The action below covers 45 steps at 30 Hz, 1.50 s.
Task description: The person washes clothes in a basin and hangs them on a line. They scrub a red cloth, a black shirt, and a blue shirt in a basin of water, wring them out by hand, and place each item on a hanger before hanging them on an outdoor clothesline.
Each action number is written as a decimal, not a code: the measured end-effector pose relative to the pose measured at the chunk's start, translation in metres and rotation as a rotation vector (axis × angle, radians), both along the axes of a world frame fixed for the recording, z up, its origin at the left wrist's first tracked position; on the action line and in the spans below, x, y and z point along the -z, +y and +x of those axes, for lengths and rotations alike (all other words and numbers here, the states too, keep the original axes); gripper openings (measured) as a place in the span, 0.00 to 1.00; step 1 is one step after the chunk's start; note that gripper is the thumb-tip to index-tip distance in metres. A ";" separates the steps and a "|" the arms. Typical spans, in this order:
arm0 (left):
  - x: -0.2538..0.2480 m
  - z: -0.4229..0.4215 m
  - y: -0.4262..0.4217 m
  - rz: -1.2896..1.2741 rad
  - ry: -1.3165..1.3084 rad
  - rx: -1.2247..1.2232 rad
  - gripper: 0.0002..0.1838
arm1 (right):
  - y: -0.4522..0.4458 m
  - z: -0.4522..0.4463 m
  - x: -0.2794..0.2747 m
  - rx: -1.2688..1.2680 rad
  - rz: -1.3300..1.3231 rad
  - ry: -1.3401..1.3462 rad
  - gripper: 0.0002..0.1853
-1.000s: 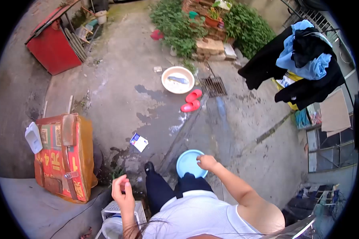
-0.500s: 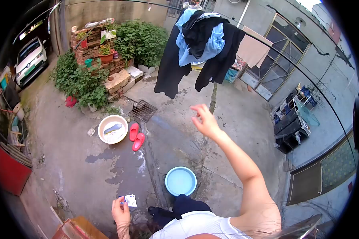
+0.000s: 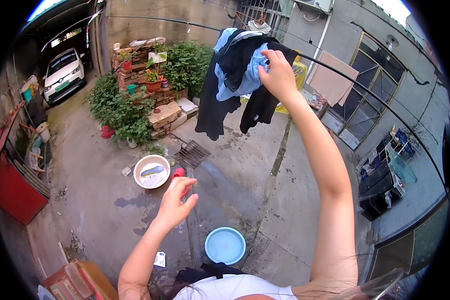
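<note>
My right hand (image 3: 280, 77) is raised to the clothesline (image 3: 330, 62), its thumb and fingers apart at the edge of a light blue garment (image 3: 257, 65). Whether the fingertips touch the cloth I cannot tell. This garment hangs bunched with black clothes (image 3: 212, 107) over the line. Lower down, my left hand (image 3: 177, 202) is held out open with nothing in it, in front of red slippers (image 3: 177, 173) that it partly hides. A light blue basin (image 3: 225, 245) stands on the ground by my legs.
A cream basin (image 3: 138, 176) with a blue-grey item in it stands near a drain grate (image 3: 192, 154). A white card (image 3: 160, 259) lies on the concrete. Potted plants (image 3: 153, 82) top a brick stack, a white car (image 3: 64, 75) is parked left, and a pinkish towel (image 3: 332, 77) hangs right.
My right hand has risen to the light blue garment on the line. My left hand has moved up and forward from low beside the white card. The view has shifted slightly upward.
</note>
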<state>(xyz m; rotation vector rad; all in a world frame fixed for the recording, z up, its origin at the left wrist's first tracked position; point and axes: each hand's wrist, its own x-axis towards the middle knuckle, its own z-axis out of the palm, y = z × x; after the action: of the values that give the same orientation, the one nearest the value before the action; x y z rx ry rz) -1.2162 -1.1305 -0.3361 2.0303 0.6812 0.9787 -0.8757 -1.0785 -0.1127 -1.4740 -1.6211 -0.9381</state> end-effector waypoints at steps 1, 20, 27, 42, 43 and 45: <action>-0.011 0.013 0.004 0.107 0.003 -0.004 0.21 | 0.004 0.002 -0.002 0.027 -0.022 0.035 0.18; -0.229 0.238 0.181 0.724 0.034 -0.246 0.30 | 0.046 0.028 0.024 0.428 0.043 0.433 0.33; -0.250 0.281 0.205 0.711 0.286 -0.368 0.40 | -0.012 0.102 0.021 0.207 0.254 0.698 0.24; -0.238 0.264 0.225 0.814 0.120 -0.372 0.41 | -0.208 0.017 0.028 0.809 0.012 0.216 0.11; -0.236 0.264 0.225 0.835 0.117 -0.391 0.40 | -0.217 0.009 0.040 0.790 -0.015 0.279 0.11; -0.230 0.267 0.226 0.909 0.057 -0.450 0.39 | -0.235 -0.006 0.061 0.679 -0.053 0.471 0.11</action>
<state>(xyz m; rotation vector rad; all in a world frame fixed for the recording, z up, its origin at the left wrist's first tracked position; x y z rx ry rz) -0.9492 -0.9041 -0.1060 2.7425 0.8355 1.7243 -0.8817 -1.3133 -0.1741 -2.1464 -0.8134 -0.8017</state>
